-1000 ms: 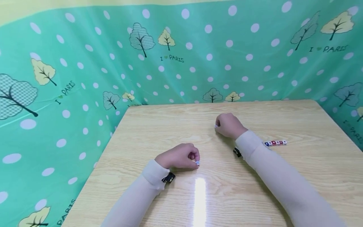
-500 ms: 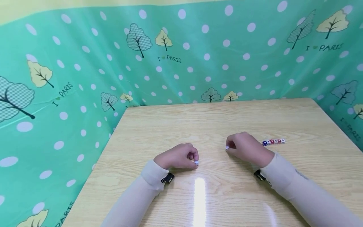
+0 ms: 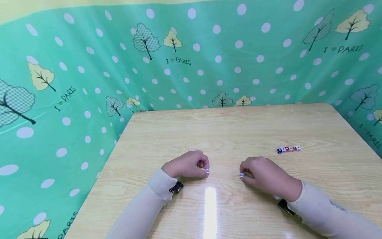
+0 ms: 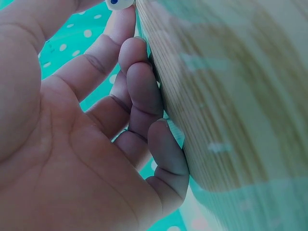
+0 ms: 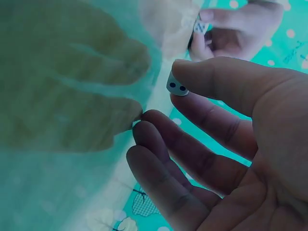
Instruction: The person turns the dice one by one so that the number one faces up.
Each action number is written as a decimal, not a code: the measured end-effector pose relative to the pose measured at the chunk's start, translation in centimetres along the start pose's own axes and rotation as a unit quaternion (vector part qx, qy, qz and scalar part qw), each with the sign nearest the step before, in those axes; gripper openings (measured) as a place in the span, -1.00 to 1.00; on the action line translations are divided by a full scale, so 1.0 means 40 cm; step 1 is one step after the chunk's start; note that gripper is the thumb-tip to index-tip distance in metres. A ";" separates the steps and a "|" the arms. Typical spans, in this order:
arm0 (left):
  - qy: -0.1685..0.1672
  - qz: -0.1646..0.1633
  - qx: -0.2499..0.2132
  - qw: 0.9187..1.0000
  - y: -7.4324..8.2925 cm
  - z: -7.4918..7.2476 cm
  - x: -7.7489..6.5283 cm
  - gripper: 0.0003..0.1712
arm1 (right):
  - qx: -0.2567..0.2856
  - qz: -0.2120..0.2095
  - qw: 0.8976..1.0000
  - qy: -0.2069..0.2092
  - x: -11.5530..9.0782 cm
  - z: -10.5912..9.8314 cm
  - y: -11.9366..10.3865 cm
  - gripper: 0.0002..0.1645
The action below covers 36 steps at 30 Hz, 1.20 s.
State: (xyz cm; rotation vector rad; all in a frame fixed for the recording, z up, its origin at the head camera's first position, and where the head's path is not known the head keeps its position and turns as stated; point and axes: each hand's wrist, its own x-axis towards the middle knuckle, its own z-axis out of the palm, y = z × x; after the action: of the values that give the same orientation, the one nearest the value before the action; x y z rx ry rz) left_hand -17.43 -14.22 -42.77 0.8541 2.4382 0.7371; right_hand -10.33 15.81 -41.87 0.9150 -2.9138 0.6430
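Note:
Between thumb and forefinger, my left hand (image 3: 188, 165) pinches a white die (image 3: 207, 171) with blue pips, low over the table's middle. At the top of the left wrist view only part of that die (image 4: 119, 4) shows. Across a short gap to the right, my right hand (image 3: 265, 175) pinches a second white die (image 3: 241, 175) the same way. The right wrist view shows this die (image 5: 177, 87) between thumb and forefinger, the other fingers loosely bent near the tabletop. A row of several dice (image 3: 288, 149), blue, white and red, lies behind the right hand, apart from it.
The light wooden table (image 3: 179, 132) stretches out around both hands. A green polka-dot curtain (image 3: 191, 79) with printed trees hangs along its back and sides. A bright light reflection falls on the tabletop between the forearms.
My right hand has come toward the near side and a little to the right, carrying its die, now level with the left one. The left hand has stayed in place.

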 end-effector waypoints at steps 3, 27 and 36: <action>0.002 0.000 -0.001 1.000 0.002 -0.001 0.000 -0.84 | -0.003 -0.018 1.000 0.007 -0.016 0.005 -0.014 -0.82; -0.003 -0.016 -0.018 1.000 -0.001 0.002 0.002 -0.80 | -0.035 -0.036 0.999 0.002 -0.026 0.018 -0.030 -0.81; -0.005 -0.009 -0.013 1.000 -0.005 0.001 0.010 -0.80 | -0.034 -0.061 0.997 0.019 -0.021 0.028 -0.025 -0.79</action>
State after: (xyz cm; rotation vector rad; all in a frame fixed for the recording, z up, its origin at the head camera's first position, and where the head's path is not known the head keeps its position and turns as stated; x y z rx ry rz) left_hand -17.77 -14.10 -43.01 0.8236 2.4188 0.7530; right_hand -8.97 15.07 -42.62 1.0518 -2.8008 0.5426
